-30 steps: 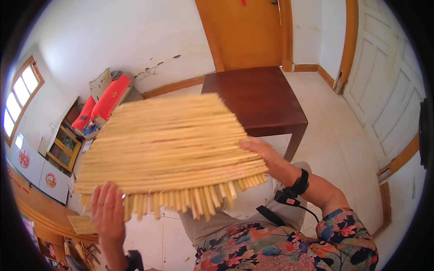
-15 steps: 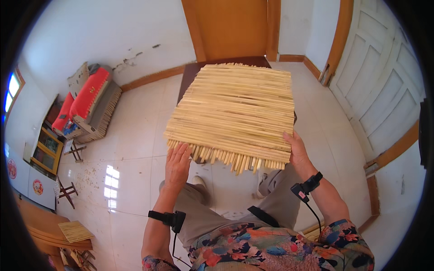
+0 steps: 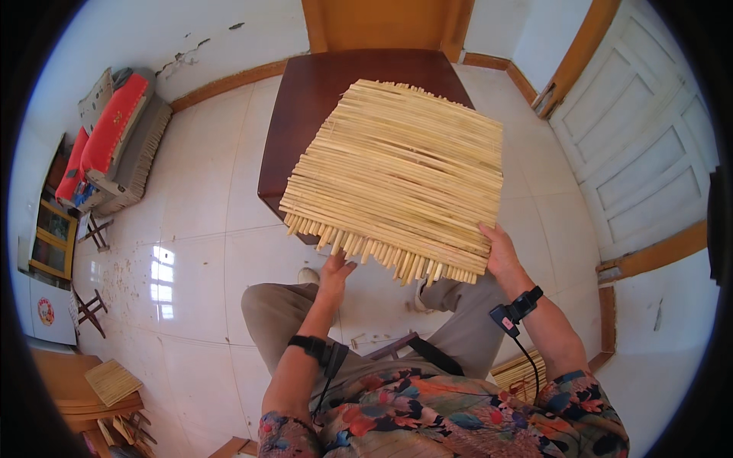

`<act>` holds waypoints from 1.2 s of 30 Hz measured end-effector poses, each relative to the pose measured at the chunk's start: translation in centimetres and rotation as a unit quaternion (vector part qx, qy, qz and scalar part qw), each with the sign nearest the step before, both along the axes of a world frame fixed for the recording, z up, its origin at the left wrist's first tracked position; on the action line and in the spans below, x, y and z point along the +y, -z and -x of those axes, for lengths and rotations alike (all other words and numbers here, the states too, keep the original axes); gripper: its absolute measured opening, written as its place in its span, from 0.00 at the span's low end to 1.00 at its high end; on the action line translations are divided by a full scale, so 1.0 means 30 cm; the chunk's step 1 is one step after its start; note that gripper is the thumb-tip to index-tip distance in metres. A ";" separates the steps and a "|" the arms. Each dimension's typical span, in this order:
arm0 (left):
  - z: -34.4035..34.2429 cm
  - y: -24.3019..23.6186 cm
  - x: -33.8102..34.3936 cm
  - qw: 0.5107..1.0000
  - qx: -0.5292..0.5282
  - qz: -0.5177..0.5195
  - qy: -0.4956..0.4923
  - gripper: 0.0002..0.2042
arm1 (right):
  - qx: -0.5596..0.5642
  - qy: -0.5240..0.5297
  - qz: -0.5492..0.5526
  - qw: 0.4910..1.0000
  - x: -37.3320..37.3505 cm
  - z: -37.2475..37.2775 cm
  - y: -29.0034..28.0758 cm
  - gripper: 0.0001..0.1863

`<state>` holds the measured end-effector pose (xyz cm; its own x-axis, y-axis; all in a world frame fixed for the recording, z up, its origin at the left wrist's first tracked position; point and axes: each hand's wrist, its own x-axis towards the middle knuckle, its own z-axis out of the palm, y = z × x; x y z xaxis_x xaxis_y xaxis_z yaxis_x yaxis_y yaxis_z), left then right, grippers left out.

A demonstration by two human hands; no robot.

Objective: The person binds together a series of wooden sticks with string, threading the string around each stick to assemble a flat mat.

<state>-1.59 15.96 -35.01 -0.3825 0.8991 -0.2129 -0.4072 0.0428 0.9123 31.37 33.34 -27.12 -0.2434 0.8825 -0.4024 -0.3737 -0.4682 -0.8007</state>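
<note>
A mat of pale yellow stalks (image 3: 405, 172) is tilted over a dark wooden table. Its top layer runs crosswise, and the ends of a second layer stick out unevenly along the near edge. My right hand (image 3: 502, 253) grips the mat's near right corner, thumb on top and the other fingers underneath. Below the near edge, left of its middle, is my left hand (image 3: 334, 281). Its thumb shows, but the other fingertips pass behind the stalk ends, so their grip is hidden.
The dark red-brown table (image 3: 294, 126) stands beyond my knees. At left are a sofa with red covers (image 3: 114, 126) and a folding stool (image 3: 90, 311). Another stalk mat (image 3: 113, 382) lies on wooden furniture at lower left. Stalk scraps litter the tiled floor (image 3: 191, 252).
My left hand has moved from on top of the mat's near left edge to below it, farther right. The mat has turned slightly, and more of the table shows. My right hand keeps its grip.
</note>
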 end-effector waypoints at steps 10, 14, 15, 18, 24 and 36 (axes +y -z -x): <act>-0.058 0.017 0.055 0.996 -0.006 -0.020 0.084 0.12 | -0.007 -0.019 0.042 0.999 0.018 -0.012 0.008 0.23; -0.053 -0.051 0.017 0.995 0.001 0.024 0.102 0.10 | -0.034 -0.028 0.028 0.999 0.023 -0.009 0.023 0.24; -0.043 -0.085 0.001 0.994 -0.021 0.049 0.092 0.10 | -0.024 -0.033 0.026 0.999 0.027 -0.009 0.021 0.24; -0.001 -0.191 -0.048 0.990 0.047 0.082 0.102 0.10 | -0.003 -0.034 0.046 0.998 0.041 -0.013 0.021 0.21; -0.024 -0.362 -0.050 0.944 0.295 0.121 0.087 0.08 | 0.015 -0.056 0.031 0.998 0.047 -0.008 0.033 0.21; -0.013 -0.405 0.001 0.865 0.477 0.133 0.077 0.08 | -0.254 -0.018 -0.094 0.963 -0.019 -0.127 -0.086 0.26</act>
